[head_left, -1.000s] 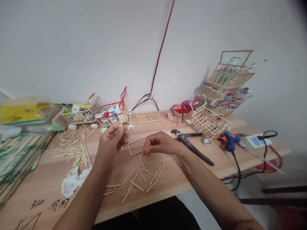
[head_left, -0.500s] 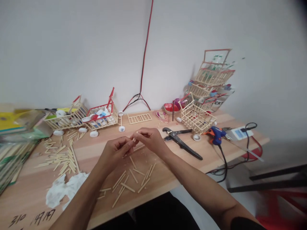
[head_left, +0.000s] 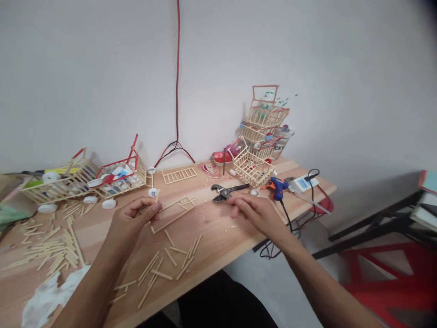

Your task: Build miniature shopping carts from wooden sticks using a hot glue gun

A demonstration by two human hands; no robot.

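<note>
My left hand point(head_left: 134, 218) is closed, pinching a short wooden stick point(head_left: 157, 197) upright between thumb and fingers. Under and beside it lies a partly filled stick frame point(head_left: 174, 224), with crosspieces near its right end. My right hand point(head_left: 257, 214) hovers to the right over the table, fingers loosely bent and apart, and I see nothing held in it. Just beyond its fingertips are black pliers point(head_left: 223, 193), partly covered by the hand. Several loose short sticks point(head_left: 162, 274) lie in front of the frame.
A blue and orange glue gun point(head_left: 279, 187) lies to the right, its cord dropping over the table edge. Stick-built carts point(head_left: 254, 169) stand at the right and left point(head_left: 119, 182). A ladder-like panel point(head_left: 180, 175) lies by the wall. More sticks point(head_left: 58, 250) and crumpled tissue point(head_left: 51, 298) are at left.
My hands have parted: the right has moved away to the right, toward the pliers, and the left keeps a stick. The frame beneath is now uncovered. The view has turned right.
</note>
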